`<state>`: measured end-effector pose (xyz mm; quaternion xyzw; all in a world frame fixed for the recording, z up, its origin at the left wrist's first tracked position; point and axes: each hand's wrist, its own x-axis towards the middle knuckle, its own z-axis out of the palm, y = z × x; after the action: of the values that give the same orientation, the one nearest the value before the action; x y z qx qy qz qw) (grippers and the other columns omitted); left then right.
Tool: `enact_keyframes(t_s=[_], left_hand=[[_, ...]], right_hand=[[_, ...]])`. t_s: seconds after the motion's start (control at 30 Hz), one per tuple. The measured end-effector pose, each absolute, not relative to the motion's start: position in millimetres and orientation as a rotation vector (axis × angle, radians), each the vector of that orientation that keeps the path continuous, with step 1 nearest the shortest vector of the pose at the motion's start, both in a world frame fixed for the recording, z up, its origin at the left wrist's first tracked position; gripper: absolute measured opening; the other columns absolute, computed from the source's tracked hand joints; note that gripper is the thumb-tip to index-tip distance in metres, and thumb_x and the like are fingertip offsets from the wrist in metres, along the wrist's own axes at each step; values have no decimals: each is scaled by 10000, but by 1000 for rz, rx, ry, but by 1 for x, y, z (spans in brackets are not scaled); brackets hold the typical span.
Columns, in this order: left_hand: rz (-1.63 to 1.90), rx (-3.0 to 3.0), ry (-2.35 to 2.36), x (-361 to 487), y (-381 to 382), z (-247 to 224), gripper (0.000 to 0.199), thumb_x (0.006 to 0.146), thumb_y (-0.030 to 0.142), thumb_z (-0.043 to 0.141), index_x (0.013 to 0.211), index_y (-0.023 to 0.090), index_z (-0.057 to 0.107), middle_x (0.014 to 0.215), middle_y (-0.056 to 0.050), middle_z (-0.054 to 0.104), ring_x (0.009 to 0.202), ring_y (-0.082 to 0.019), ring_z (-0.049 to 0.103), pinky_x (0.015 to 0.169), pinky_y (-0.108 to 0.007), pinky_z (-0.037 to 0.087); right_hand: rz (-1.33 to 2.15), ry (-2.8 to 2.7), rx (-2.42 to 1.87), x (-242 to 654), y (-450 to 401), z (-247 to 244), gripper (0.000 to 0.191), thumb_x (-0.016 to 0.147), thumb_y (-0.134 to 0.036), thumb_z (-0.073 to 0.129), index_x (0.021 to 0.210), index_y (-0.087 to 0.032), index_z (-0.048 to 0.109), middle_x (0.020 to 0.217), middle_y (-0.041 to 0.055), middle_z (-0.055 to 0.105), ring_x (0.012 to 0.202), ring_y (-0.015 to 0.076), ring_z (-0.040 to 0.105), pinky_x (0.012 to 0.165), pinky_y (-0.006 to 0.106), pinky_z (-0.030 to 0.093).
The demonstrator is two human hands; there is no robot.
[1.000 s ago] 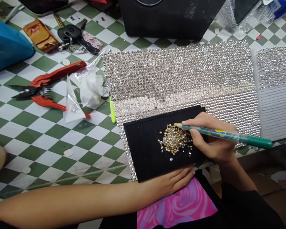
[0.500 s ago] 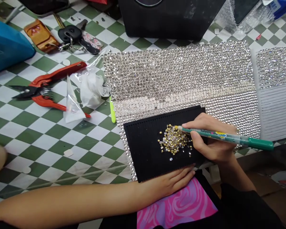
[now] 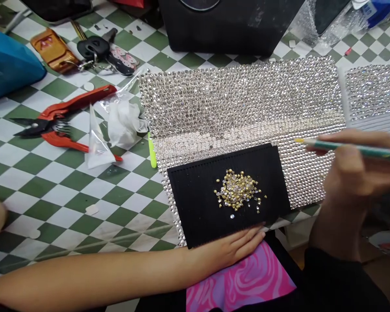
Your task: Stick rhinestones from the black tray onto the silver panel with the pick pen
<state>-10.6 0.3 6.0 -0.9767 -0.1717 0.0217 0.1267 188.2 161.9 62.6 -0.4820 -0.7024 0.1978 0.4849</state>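
Many stones [image 3: 236,190] lie nearer the left hand [image 3: 231,249] than the right hand [image 3: 352,173].

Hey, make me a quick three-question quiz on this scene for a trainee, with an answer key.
1. Which hand holds the pen?
2. Multiple choice: the loose gems lie on: A, the pink fabric; B, the black tray; C, the red cutters.
3. True or false: the pen's tip is in the gem pile.

Key:
1. The right hand.
2. B.
3. False; the tip is away from the gems, in view against the silver sheet.
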Motion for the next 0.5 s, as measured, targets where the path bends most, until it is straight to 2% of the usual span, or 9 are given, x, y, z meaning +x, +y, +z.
enact_keyframes(t_s=[0.1, 0.2, 0.33, 0.5], left_hand=[[53, -2844, -468, -11, 1, 6, 598, 953, 172, 220, 1548, 155, 276, 1614, -34, 313, 1455, -112, 342, 1228, -229, 288], [6, -2888, -498, -10, 0, 4, 588, 952, 153, 241, 1537, 153, 309, 1600, -29, 341, 1444, -106, 363, 1216, -214, 302], [-59, -2916, -547, -10, -3, 0, 585, 953, 138, 247, 1530, 172, 336, 1593, -16, 358, 1440, -98, 370, 1213, -208, 303], [-68, -2938, -572, -9, -4, -1, 602, 935, 104, 253, 1529, 157, 336, 1592, -15, 358, 1444, -99, 363, 1219, -213, 291]], right_hand=[[249, -1576, -1073, 209, 189, 55, 223, 814, -2, 613, 796, -204, 707, 778, 10, 709, 575, 122, 628, 528, 304, 568], [315, -1647, -1041, 224, 207, 42, 189, 841, -30, 624, 798, -197, 700, 778, 11, 689, 620, 129, 674, 556, 280, 601], [402, -1741, -1164, 228, 210, 34, 185, 923, -104, 584, 870, -231, 707, 824, 42, 688, 693, 137, 679, 651, 330, 621], [411, -1766, -1241, 226, 209, 33, 142, 917, -141, 612, 847, -214, 711, 839, 82, 697, 706, 171, 680, 658, 374, 609]])
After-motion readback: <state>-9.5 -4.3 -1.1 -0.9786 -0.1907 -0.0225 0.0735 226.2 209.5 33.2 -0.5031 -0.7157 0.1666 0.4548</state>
